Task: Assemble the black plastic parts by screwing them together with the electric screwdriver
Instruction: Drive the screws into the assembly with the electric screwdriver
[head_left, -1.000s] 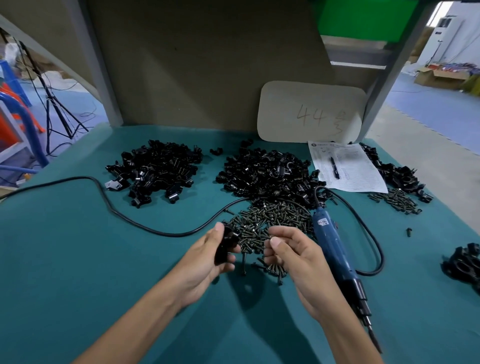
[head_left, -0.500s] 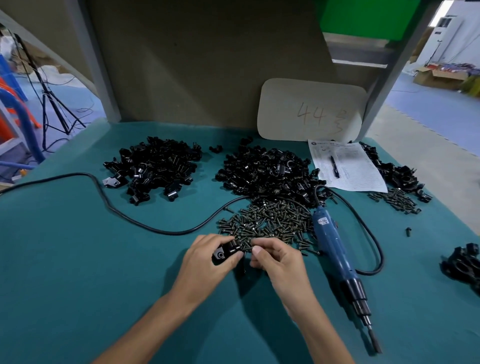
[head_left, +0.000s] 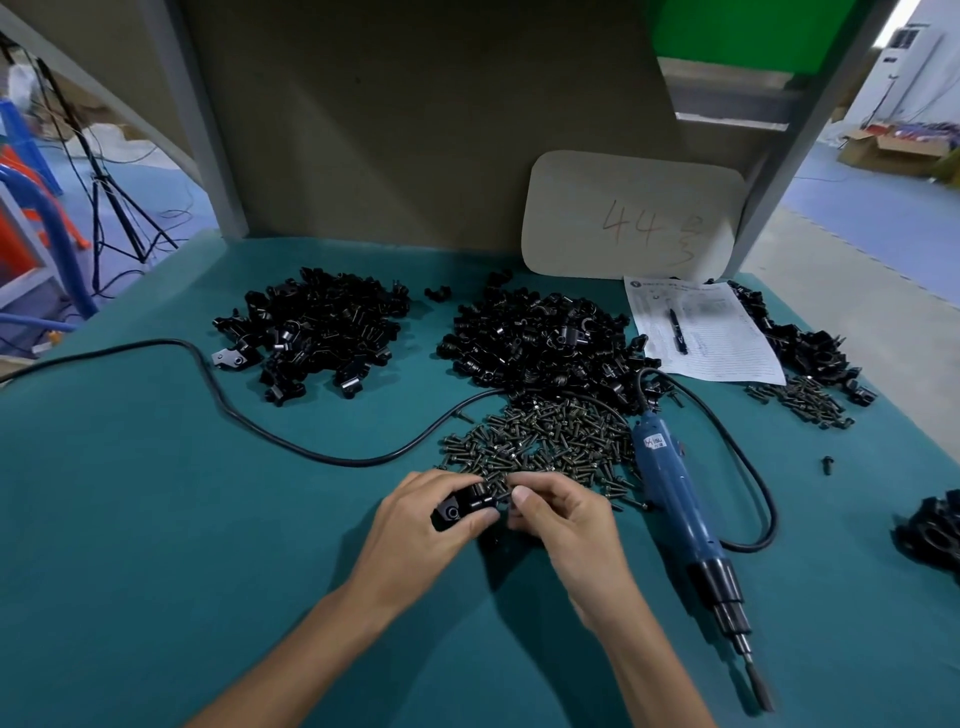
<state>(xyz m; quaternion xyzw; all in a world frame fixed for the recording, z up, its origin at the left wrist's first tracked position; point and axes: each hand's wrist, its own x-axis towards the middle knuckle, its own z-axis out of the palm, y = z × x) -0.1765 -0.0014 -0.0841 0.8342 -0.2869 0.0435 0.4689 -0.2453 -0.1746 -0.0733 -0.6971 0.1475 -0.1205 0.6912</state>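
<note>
Here the black plastic part (head_left: 460, 508) sits low over the teal table (head_left: 156, 519), gripped by the left hand (head_left: 421, 530), fingers curled round it. The right hand (head_left: 569, 519) pinches a screw (head_left: 503, 498) against its end (barely visible), beside the screw pile (head_left: 540, 441). The electric screwdriver (head_left: 680, 514) lies just right.

On the table (head_left: 156, 519) I see the left part pile (head_left: 311, 332) and the right part pile (head_left: 540, 343), both far. The screws (head_left: 540, 441) lie just nearer than the right one, with the screwdriver (head_left: 675, 499) right of them.
</note>
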